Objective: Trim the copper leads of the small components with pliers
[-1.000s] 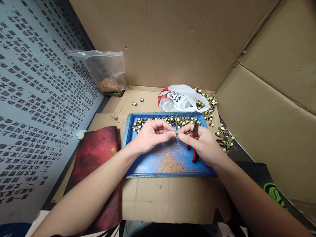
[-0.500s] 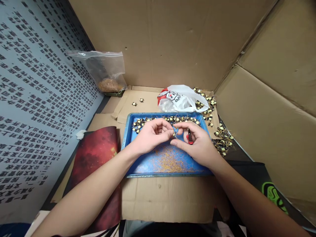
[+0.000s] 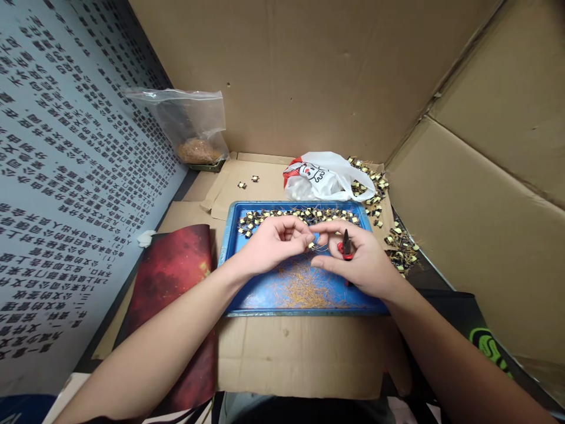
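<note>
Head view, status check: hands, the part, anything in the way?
Left hand pinching small yellow component over blue tray. Right hand gripping red cutters, close beside it. Nothing between them; wire clippings lie on the tray below.

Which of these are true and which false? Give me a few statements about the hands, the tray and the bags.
1. The left hand pinches a small yellow-and-black component above the blue tray. True.
2. The right hand is empty. False: it holds red-handled pliers.
3. Copper-coloured wire clippings lie in the tray. True.
4. The clear zip bag lies inside the tray. False: it stands in the far left corner, outside the tray.
</note>
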The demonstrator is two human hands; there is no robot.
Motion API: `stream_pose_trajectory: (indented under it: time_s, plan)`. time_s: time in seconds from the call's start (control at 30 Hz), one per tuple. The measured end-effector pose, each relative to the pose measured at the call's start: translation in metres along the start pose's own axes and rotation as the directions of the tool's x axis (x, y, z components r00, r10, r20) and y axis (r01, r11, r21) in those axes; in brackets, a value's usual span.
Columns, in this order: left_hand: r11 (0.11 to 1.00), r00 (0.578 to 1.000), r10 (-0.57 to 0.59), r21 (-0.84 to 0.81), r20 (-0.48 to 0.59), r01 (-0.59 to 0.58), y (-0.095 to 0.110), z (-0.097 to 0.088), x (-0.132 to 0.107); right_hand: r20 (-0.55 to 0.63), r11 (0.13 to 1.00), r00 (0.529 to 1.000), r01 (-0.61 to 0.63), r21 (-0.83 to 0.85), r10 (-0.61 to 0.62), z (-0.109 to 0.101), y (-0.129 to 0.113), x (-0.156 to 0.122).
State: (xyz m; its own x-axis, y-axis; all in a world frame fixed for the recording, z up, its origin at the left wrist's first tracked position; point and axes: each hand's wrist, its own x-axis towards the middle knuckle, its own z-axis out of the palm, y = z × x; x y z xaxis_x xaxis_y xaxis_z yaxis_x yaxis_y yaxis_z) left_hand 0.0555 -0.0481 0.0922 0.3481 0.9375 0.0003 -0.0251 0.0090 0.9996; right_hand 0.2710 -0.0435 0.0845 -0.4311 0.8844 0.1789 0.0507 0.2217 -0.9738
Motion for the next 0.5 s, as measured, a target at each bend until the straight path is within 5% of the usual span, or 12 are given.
stream_pose_trajectory:
  time_s: [0.13,0.4,0.5]
  plan:
    - [1.000,1.000,0.002,0.012,0.005,-0.002,-0.0014,-0.0015,0.0004,-0.073,0.998,0.996,0.037,-0.045,-0.040,-0.0002,0.0025,0.0003]
    - [0.997,0.997,0.052,0.056,0.050,-0.055,-0.0005,-0.0013,-0.0016,-0.012,0.972,0.983,-0.177,0.154,0.181,-0.0033,0.0036,0.0007]
    - [0.951,0.977,0.212,0.229,0.005,-0.208,-0.0032,-0.0015,-0.0033,-0.047,0.931,0.961,-0.253,0.265,0.274,-0.0026,0.0066,0.0006]
